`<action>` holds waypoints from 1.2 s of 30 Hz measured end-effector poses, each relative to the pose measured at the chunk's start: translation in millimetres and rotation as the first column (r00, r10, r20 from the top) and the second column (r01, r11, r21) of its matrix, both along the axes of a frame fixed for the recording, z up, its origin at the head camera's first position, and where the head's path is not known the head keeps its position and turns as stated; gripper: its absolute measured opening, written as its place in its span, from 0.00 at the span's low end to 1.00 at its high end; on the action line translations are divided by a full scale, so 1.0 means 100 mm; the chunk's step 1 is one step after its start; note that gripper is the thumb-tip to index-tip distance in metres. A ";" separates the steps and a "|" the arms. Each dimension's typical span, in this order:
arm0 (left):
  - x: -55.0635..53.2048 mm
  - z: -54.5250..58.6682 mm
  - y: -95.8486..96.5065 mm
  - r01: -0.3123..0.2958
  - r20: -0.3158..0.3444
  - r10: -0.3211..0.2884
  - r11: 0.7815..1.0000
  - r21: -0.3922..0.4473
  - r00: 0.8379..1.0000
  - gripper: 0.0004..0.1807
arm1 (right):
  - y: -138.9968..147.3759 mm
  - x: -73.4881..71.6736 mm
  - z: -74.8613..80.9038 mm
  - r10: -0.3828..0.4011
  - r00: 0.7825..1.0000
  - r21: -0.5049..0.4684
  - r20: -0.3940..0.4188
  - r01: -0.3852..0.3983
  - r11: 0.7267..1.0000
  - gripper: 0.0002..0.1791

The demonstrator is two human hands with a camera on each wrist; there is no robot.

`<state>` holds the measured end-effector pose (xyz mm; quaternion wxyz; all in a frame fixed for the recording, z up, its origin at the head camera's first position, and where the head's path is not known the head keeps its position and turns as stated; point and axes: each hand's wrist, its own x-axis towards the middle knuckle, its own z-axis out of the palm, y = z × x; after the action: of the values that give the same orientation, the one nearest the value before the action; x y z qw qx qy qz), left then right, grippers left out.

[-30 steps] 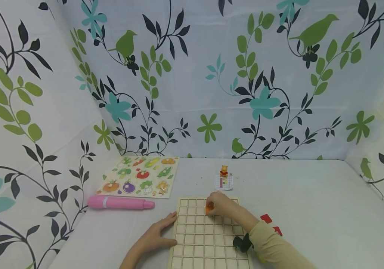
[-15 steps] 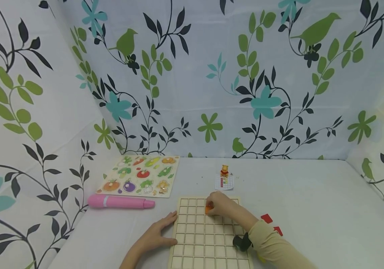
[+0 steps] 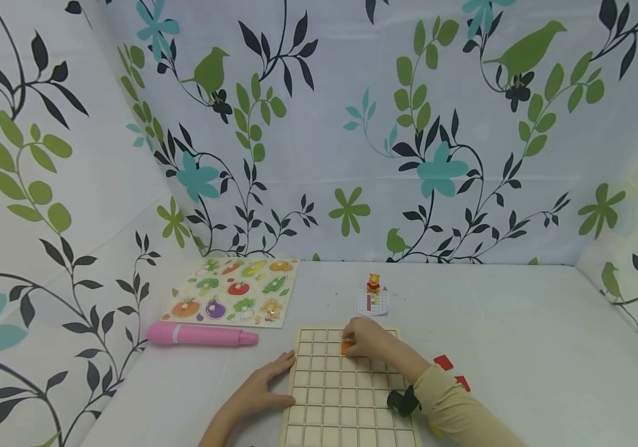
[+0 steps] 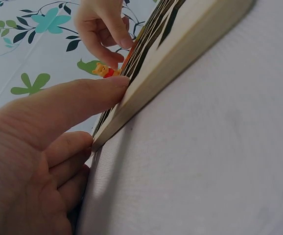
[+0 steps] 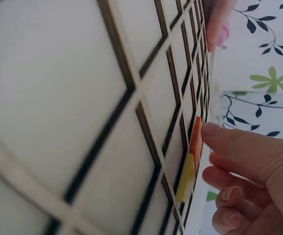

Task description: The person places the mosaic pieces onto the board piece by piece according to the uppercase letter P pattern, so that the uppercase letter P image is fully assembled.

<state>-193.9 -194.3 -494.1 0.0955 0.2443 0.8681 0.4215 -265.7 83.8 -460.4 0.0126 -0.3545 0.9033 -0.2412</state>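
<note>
A pale wooden grid board lies before me, framed into rows of square cells. My left hand rests at its left edge, fingers and thumb extended; the left wrist view shows the thumb tip on the rim. Near the board's far edge my right hand pinches an orange tile, its fingertips down at the cells. From the right wrist, the thumb tip is right at the orange tile, and a yellow tile sits in the grid beside it. The remaining right fingers are curled.
Beyond the board, a small bear figurine stands at a gridded paper card. A vegetable puzzle board and a pink microphone-shaped toy lie at left. Red tiles lie right of the board, near the right sleeve.
</note>
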 end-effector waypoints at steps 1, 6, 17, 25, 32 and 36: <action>0.00 0.00 0.00 -0.002 0.000 0.002 1.000 -0.003 1.000 0.44 | 0.01 0.00 0.02 -0.009 1.000 -0.021 0.017 0.009 1.000 0.11; 0.00 -0.01 0.00 -0.008 -0.010 0.008 1.000 -0.015 1.000 0.44 | 0.14 0.01 0.17 -0.054 0.996 -0.138 0.065 0.063 0.988 0.12; -0.01 -0.01 0.01 0.005 -0.021 -0.005 1.000 -0.018 1.000 0.44 | 0.57 0.16 0.43 -0.129 0.985 -0.174 -0.118 0.107 0.979 0.11; -0.01 -0.01 -0.01 0.007 -0.016 -0.007 1.000 -0.010 1.000 0.44 | 0.80 0.33 0.47 -0.207 0.974 -0.158 -0.087 0.192 0.969 0.11; 0.00 -0.02 0.00 0.009 -0.013 -0.009 1.000 -0.005 1.000 0.44 | 0.92 0.48 0.40 -0.201 0.979 -0.120 -0.012 0.198 0.973 0.12; 0.00 -0.01 0.00 0.011 -0.011 -0.011 1.000 -0.005 1.000 0.44 | 0.96 0.55 0.28 -0.188 0.982 -0.114 0.029 0.190 0.975 0.12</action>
<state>-194.1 -194.6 -495.3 0.0934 0.2512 0.8683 0.4174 -210.5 180.3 -432.0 -0.0230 -0.2648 0.9172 -0.2967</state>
